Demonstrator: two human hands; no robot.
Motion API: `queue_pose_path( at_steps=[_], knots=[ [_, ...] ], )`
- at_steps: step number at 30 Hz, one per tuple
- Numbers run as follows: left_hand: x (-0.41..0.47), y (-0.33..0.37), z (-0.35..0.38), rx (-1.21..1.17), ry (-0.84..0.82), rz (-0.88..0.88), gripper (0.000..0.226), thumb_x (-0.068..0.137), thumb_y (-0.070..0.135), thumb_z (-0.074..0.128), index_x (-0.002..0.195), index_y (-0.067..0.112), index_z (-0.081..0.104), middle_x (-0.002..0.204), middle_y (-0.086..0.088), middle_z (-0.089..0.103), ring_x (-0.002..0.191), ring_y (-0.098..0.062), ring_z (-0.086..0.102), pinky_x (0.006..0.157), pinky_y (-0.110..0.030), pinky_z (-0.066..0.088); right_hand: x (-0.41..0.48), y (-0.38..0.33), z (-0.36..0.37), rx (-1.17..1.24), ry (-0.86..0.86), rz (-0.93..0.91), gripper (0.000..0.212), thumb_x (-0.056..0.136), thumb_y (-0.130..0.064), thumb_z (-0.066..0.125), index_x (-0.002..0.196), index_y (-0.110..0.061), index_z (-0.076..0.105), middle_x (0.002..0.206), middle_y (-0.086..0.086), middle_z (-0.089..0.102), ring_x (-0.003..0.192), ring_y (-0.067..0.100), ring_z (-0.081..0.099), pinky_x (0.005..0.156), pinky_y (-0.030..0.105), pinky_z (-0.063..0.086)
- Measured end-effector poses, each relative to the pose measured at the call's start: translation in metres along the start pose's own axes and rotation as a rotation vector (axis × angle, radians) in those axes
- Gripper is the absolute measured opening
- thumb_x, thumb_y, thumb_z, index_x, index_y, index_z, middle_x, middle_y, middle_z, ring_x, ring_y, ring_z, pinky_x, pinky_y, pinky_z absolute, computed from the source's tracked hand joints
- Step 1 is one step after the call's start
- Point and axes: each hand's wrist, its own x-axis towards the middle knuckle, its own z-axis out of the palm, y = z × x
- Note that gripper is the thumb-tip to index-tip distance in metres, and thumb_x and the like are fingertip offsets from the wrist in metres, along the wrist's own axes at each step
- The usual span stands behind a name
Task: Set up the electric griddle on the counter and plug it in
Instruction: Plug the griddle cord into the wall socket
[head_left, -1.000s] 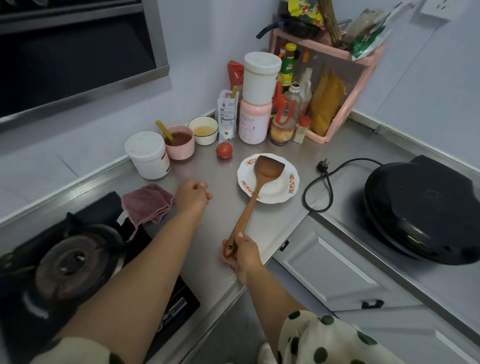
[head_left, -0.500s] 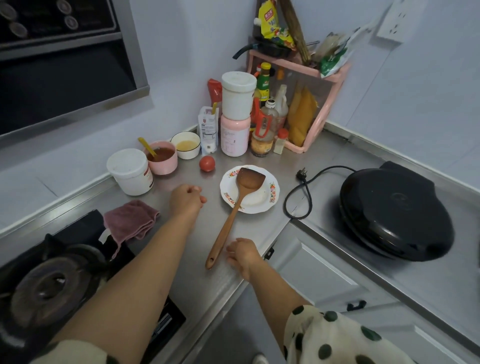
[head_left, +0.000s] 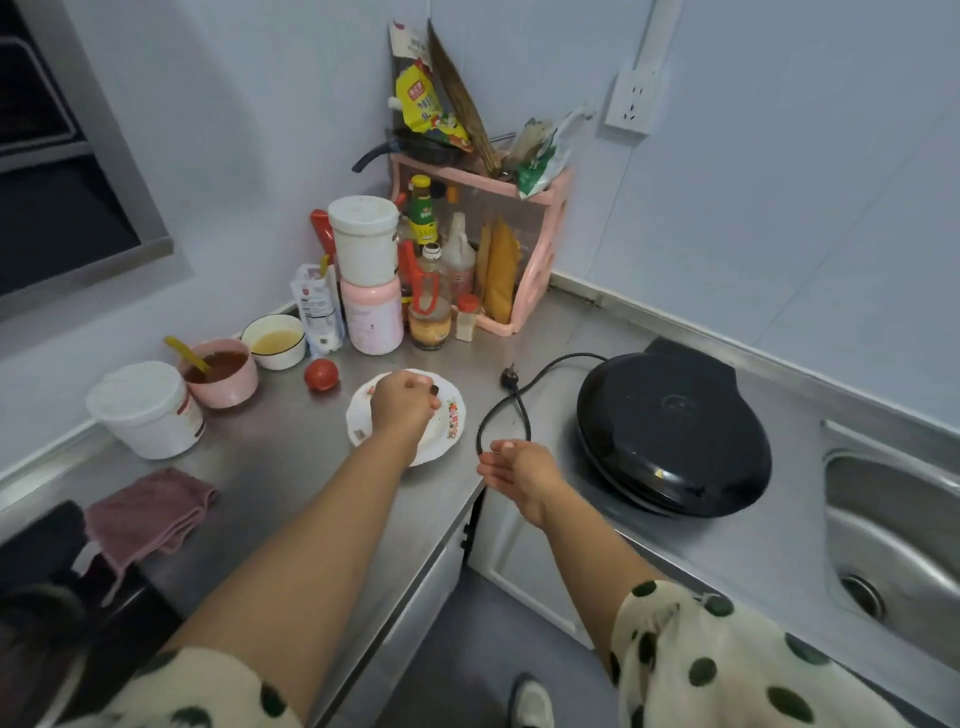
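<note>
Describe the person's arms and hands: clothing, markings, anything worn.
Both arms are bare from the upper arm down. The left sleeve and right sleeve are short, of cream-coloured fabric with dark green polka dots. The left hand and right hand are bare: no gloves, and no ring, watch or bracelet shows from this view.

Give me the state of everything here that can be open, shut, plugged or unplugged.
griddle, lid closed.
plug, unplugged, lying on the counter.
wall socket, empty.
white tub, lid on.
right hand, open, fingertips by the looped cord.
left hand, curled over the plate; grip unclear.
</note>
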Motion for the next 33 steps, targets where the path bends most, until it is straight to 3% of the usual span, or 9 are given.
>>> queue_pose_path(
  at_steps=[4, 8, 10, 13, 15, 18, 23, 28, 33],
  knots=[
    [0.011, 0.002, 0.031, 0.037, -0.009, -0.013, 0.02, 0.088, 0.014, 0.047, 0.078, 0.014, 0.065, 0.061, -0.002, 0.063, 0.064, -0.02, 0.054, 0.088, -0.04, 0.052, 0.028, -0.021, -0.031, -0.002, 0.017, 0.005, 0.034, 0.098, -0.003, 0.03, 0.122, 0.006, 0.052, 0.114, 0.026, 0.064, 0.094, 0.033, 0.064, 0.085, 0.036, 0.054],
    [0.031, 0.005, 0.068, 0.043, 0.032, -0.057, 0.024, 0.093, 0.012, 0.042, 0.096, 0.008, 0.066, 0.066, -0.001, 0.061, 0.061, -0.014, 0.052, 0.062, -0.026, 0.045, 0.071, -0.048, -0.059, -0.04, -0.004, 0.023, 0.034, 0.098, 0.001, 0.028, 0.122, 0.01, 0.05, 0.087, 0.016, 0.057, 0.071, 0.021, 0.053, 0.068, 0.03, 0.051],
    [0.042, 0.009, 0.085, 0.053, 0.071, -0.079, 0.024, 0.095, 0.012, 0.041, 0.099, 0.009, 0.064, 0.066, 0.001, 0.06, 0.061, -0.012, 0.051, 0.061, -0.025, 0.041, 0.095, -0.062, -0.067, -0.074, -0.012, 0.02, 0.031, 0.097, 0.002, 0.03, 0.118, 0.008, 0.053, 0.104, 0.025, 0.063, 0.079, 0.025, 0.054, 0.088, 0.038, 0.053],
    [0.059, 0.014, 0.107, 0.054, 0.129, -0.093, 0.021, 0.096, 0.012, 0.041, 0.094, 0.011, 0.062, 0.066, 0.001, 0.06, 0.059, -0.009, 0.05, 0.054, -0.022, 0.039, 0.13, -0.086, -0.07, -0.09, -0.061, 0.046, 0.037, 0.096, 0.006, 0.032, 0.128, 0.013, 0.047, 0.135, 0.04, 0.044, 0.073, 0.03, 0.053, 0.11, 0.049, 0.036],
    [0.066, 0.015, 0.117, 0.046, 0.153, -0.089, 0.021, 0.097, 0.01, 0.041, 0.093, 0.01, 0.062, 0.065, 0.001, 0.058, 0.056, -0.007, 0.048, 0.049, -0.017, 0.037, 0.155, -0.093, -0.07, -0.161, -0.076, 0.042, 0.037, 0.094, 0.006, 0.039, 0.129, 0.011, 0.048, 0.13, 0.038, 0.052, 0.076, 0.032, 0.06, 0.096, 0.042, 0.05],
    [0.077, 0.009, 0.127, 0.017, 0.171, -0.109, 0.022, 0.097, 0.007, 0.04, 0.097, 0.005, 0.062, 0.064, -0.002, 0.056, 0.055, -0.009, 0.046, 0.05, -0.017, 0.037, 0.194, -0.094, -0.068, -0.344, -0.074, -0.002, 0.034, 0.088, 0.008, 0.05, 0.121, 0.011, 0.055, 0.089, 0.017, 0.061, 0.07, 0.021, 0.058, 0.068, 0.03, 0.052],
    [0.096, -0.005, 0.127, 0.002, 0.205, -0.17, 0.027, 0.097, 0.006, 0.039, 0.105, 0.001, 0.065, 0.065, -0.003, 0.058, 0.056, -0.011, 0.048, 0.056, -0.021, 0.04, 0.246, -0.079, -0.057, -0.714, 0.051, -0.032, 0.023, 0.088, 0.002, 0.045, 0.102, 0.009, 0.063, 0.089, 0.018, 0.058, 0.083, 0.028, 0.055, 0.074, 0.037, 0.047],
    [0.113, -0.016, 0.123, 0.033, 0.208, -0.19, 0.028, 0.097, 0.01, 0.04, 0.109, 0.002, 0.065, 0.064, 0.001, 0.058, 0.053, -0.011, 0.046, 0.039, -0.011, 0.037, 0.264, -0.06, -0.046, -0.98, 0.092, -0.05, 0.016, 0.085, -0.006, 0.051, 0.097, -0.002, 0.059, 0.092, 0.012, 0.059, 0.081, 0.028, 0.057, 0.065, 0.03, 0.044],
    [0.128, -0.013, 0.123, 0.08, 0.201, -0.185, 0.028, 0.097, 0.012, 0.041, 0.108, 0.005, 0.066, 0.065, 0.003, 0.059, 0.056, -0.009, 0.049, 0.046, -0.016, 0.039, 0.274, -0.057, -0.048, -0.995, 0.082, -0.067, 0.021, 0.082, -0.004, 0.051, 0.098, 0.0, 0.064, 0.092, 0.013, 0.062, 0.079, 0.029, 0.058, 0.065, 0.03, 0.046]
  ],
)
